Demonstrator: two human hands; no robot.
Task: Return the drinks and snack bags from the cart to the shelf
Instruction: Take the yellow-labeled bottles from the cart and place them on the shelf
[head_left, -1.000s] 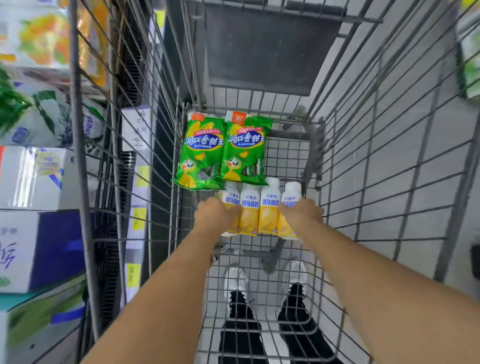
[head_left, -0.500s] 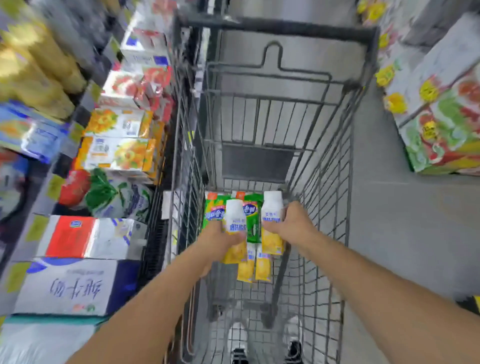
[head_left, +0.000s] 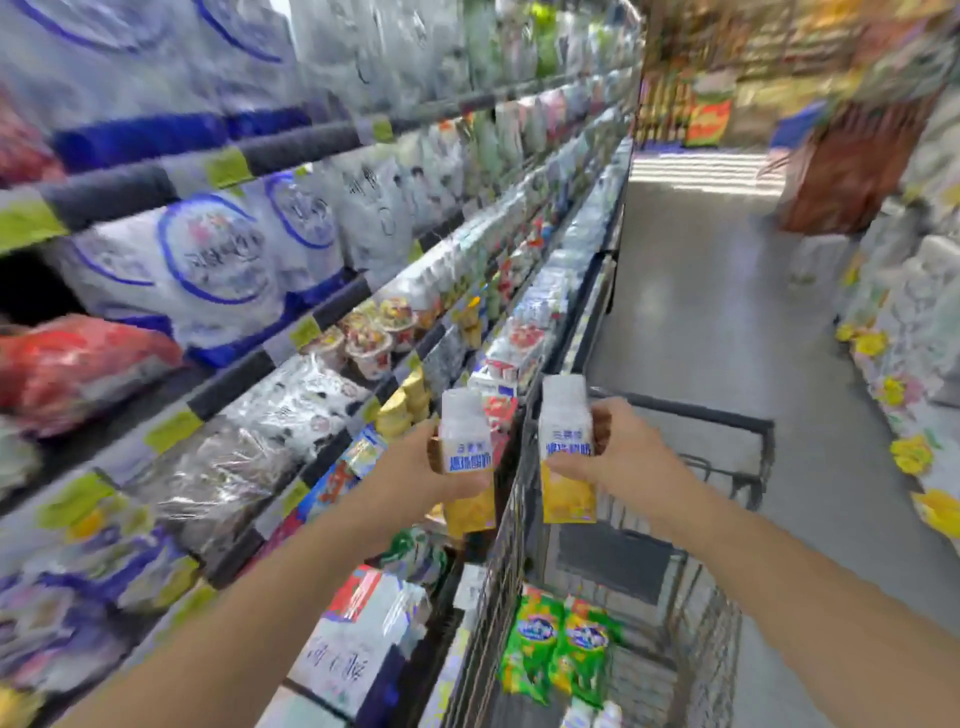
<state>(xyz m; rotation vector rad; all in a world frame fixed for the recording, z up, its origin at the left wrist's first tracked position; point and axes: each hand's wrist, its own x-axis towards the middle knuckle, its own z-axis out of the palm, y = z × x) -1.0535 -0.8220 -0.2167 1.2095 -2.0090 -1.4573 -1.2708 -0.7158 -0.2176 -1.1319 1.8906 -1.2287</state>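
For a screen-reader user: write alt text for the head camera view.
Each hand, left hand and right hand, holds a yellow drink bottle raised beside stocked shelves. Two green snack bags remain in the cart below.

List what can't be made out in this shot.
- Shelf goods, head view: motion blur smears labels and price tags.
- Bottles left in the cart: cut off by the bottom edge; count unclear.
- Left bottle: the left hand hides its middle.
- Right bottle: the right hand covers its far side.
- Snack bags: print blurred.
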